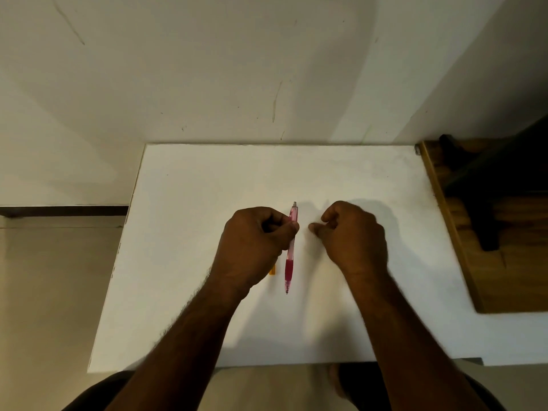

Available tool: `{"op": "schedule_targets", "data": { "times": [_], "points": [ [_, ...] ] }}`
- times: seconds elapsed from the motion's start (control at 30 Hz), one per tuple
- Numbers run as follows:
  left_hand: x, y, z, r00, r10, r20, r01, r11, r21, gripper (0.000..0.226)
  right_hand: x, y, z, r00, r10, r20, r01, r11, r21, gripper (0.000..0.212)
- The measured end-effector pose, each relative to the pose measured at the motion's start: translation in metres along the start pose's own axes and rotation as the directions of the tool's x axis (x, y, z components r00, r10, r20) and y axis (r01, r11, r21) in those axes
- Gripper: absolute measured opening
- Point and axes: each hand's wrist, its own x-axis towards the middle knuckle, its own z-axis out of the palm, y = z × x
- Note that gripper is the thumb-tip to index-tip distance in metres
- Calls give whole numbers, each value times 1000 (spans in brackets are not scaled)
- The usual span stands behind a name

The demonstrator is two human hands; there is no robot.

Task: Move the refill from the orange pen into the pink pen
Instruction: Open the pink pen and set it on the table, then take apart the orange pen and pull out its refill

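- Two pens show on the white table (184, 262): one pink pen (290, 256) and one orange pen (272, 270), the latter mostly hidden under the left hand (252, 247), only a short orange end peeking out beside the wrist.
- The pink pen looks whole, clicker end pointing away from the person, darker grip and tip toward them; whether a refill sits inside cannot be told.
- Left hand: its fingers (289, 225) are curled and pinch the pink pen's upper barrel.
- Right hand (353, 241): fingers loosely curled, thumb and forefinger tips close together, just beside the pink pen and apart from it; nothing visible in its grasp.
- One wooden board (489, 262) lies at the table's right edge.
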Motion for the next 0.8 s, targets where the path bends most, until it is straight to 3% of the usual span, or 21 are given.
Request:
{"op": "schedule_targets", "data": {
  "times": [0.1,0.17,0.23,0.37,0.63,0.8],
  "points": [
    [0,1,0,1000,-5,0,5,1000,-10,13,6,-2,-20,1000,23,-16,-15,933,360,18],
    [0,2,2,1000,-10,6,10,1000,-4,14,6,-7,-31,993,31,111,-92,793,602,10],
    [0,2,4,1000,-8,19,8,1000,14,14,3,-11,-34,970,-7,243,-168,703,691,9],
    [-1,2,9,999,2,48,-3,1000,14,12,0,-13,-29,960,-65,273,-144,722,677,9],
    [-3,-1,15,996,13,91,-19,997,69,14,3,-9,-23,978,-146,148,59,878,475,14],
    [-1,-2,14,996,11,88,-20,995,100,15,4,-11,-15,987,-154,37,124,894,430,16]
  ]
}}
